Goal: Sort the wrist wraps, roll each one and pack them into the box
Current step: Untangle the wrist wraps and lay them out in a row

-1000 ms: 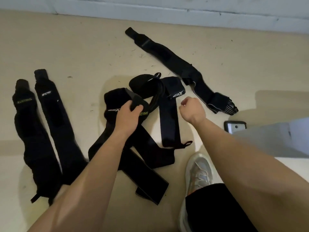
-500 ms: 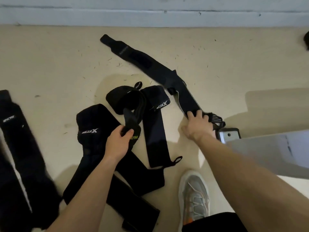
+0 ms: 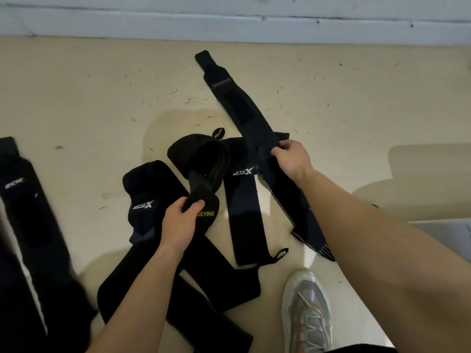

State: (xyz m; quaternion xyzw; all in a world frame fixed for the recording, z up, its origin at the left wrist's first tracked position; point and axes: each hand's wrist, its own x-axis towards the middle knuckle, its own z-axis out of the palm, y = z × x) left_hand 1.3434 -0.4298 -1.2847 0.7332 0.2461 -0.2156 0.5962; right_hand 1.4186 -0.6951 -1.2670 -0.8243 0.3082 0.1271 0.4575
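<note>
Sorting looks to be the step in hand: the left hand point(image 3: 178, 225) is closing fingers and thumb round the lettered end of the looped wrap point(image 3: 183, 151), up and left of the silver shoe point(image 3: 307, 312). The right hand point(image 3: 293, 159) is pinching the long wrap point(image 3: 237, 103) near its middle, straight above that shoe. Nothing is being rolled yet, so the next move is likely calling for drawing the long wrap clear of the tangle without dragging its neighbours, then laying it flat.

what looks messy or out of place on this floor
The middle pile of wraps lies crossed and overlapping; the left hand holds one looped wrap, the right hand a long wrap. Small dark specks litter the floor near the wall.
</note>
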